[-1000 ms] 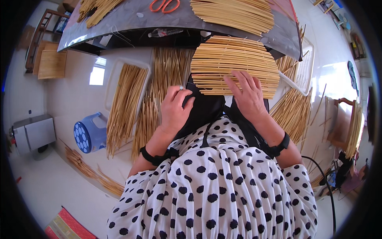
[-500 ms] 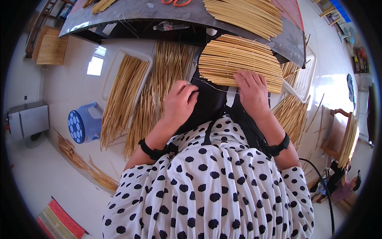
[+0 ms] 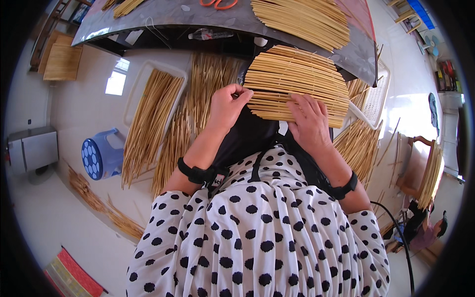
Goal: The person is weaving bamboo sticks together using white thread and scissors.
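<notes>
The round mat of bamboo sticks (image 3: 296,84) lies on the lap, below the table (image 3: 198,20) edge; since a second ago the left hand (image 3: 227,106) has shifted to the mat's left rim, its grip pinched shut on stick ends; the right hand (image 3: 309,121) stays pressed flat on the mat's lower edge, fingers spread; the edge seems under work.

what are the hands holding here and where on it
Both hold the round woven straw mat on the lap: the left hand pinches its left edge, and the right hand presses flat on its near edge.
</notes>
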`<state>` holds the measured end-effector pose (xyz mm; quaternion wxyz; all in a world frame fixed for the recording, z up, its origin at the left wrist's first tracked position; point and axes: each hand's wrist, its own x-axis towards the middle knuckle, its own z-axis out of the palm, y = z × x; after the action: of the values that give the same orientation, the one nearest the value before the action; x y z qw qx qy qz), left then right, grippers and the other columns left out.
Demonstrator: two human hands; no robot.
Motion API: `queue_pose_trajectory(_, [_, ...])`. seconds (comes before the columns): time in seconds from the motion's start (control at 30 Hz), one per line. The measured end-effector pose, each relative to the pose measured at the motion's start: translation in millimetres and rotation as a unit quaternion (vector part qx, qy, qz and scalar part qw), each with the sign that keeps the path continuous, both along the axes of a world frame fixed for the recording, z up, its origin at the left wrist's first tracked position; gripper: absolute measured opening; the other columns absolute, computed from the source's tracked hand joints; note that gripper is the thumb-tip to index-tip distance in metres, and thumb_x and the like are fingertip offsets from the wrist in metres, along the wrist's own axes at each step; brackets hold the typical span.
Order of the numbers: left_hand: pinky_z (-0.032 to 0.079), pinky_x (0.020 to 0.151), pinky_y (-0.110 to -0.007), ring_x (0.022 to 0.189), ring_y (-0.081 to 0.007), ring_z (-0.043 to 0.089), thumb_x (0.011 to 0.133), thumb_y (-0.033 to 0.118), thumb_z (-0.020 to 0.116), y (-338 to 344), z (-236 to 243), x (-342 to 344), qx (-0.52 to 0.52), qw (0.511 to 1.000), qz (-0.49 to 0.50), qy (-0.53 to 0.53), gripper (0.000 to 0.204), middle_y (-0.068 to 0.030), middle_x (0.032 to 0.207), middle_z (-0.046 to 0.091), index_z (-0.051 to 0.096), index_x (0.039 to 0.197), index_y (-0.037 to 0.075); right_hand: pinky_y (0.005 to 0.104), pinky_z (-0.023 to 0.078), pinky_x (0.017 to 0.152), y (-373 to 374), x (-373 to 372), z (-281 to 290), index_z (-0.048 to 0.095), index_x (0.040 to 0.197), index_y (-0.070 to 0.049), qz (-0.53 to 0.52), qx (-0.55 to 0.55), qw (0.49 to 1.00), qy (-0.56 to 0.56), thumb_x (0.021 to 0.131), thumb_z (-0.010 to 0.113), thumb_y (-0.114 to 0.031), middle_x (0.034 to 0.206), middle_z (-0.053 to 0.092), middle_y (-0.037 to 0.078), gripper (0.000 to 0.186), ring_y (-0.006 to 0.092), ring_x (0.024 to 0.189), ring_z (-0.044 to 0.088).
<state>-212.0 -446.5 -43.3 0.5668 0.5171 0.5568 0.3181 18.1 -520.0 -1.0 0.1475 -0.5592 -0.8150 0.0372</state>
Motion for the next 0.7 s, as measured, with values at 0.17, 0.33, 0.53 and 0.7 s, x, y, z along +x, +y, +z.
queue_pose_trajectory(0.17, [0.04,0.063,-0.021,0.067,-0.0049,0.049,0.089,0.014,0.067,6,6,4,-0.024,0.995,0.009,-0.092,0.015,0.0019,0.075,0.058,0.064,0.091,0.0,0.0441,0.035,0.103,-7,3,-5,0.057,0.121,-0.008,-0.006,-0.012,1.0,-0.005,0.068,0.074,-0.015,0.135,0.049,0.007,0.055,0.0252,0.126,0.045])
queue_pose_trajectory(0.33, [0.041,0.064,-0.021,0.068,-0.0047,0.049,0.089,0.013,0.067,7,0,0,-0.049,0.995,0.004,-0.081,0.013,0.0018,0.076,0.059,0.064,0.091,0.001,0.046,0.034,0.104,-9,3,-1,0.055,0.125,-0.008,-0.002,-0.019,1.0,-0.002,0.071,0.074,-0.019,0.139,0.046,0.007,0.059,0.0251,0.13,0.042])
queue_pose_trajectory(0.53, [0.04,0.067,-0.02,0.072,-0.0047,0.05,0.088,0.012,0.068,6,-1,1,-0.033,0.993,0.019,-0.115,0.012,0.0022,0.08,0.059,0.064,0.092,0.001,0.0474,0.031,0.106,-12,3,1,0.054,0.127,-0.008,0.004,-0.055,0.998,0.002,0.073,0.075,-0.022,0.142,0.044,0.008,0.059,0.0256,0.131,0.04])
queue_pose_trajectory(0.7, [0.04,0.067,-0.02,0.072,-0.0053,0.051,0.088,0.012,0.068,7,5,-1,-0.049,0.992,0.014,-0.115,0.013,0.0023,0.08,0.059,0.064,0.094,0.001,0.0466,0.03,0.107,-11,3,-2,0.054,0.127,-0.007,0.014,-0.033,0.999,0.019,0.073,0.075,-0.022,0.142,0.043,0.009,0.06,0.0261,0.132,0.039])
